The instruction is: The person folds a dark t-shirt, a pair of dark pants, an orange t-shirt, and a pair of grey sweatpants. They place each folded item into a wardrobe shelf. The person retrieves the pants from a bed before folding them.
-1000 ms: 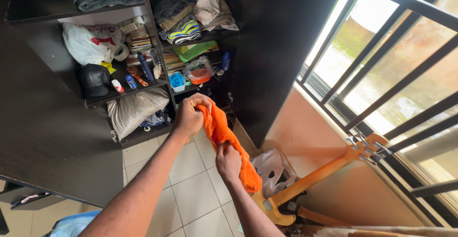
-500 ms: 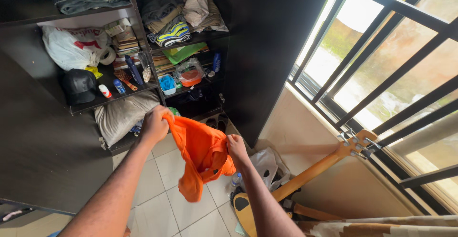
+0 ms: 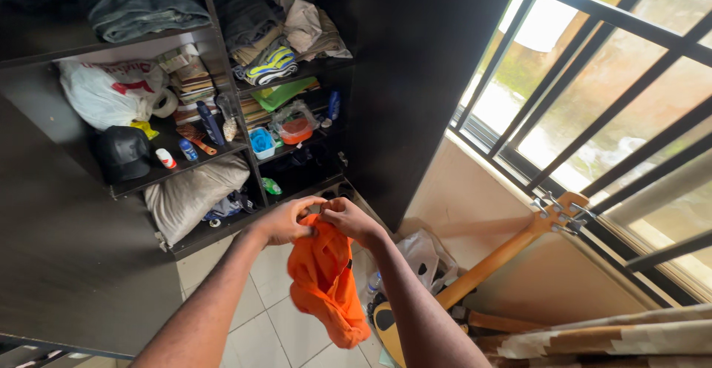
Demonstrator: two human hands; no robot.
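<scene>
Here, your left hand (image 3: 285,222) and right hand (image 3: 350,218) meet fingertip to fingertip, both pinched on the top edge of a crumpled orange fabric garment (image 3: 325,280). It hangs below your hands, over the pale tiled floor (image 3: 261,316). Ahead stands a dark open shelving unit (image 3: 222,108) stuffed with folded clothes, bags and bottles. To your right, a wooden acoustic guitar (image 3: 489,264) leans against the wall under the barred window (image 3: 593,94).

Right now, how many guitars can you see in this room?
1. The guitar leans against the wall under the barred window, right of the hands holding the orange cloth. More may be hidden out of frame.
</scene>
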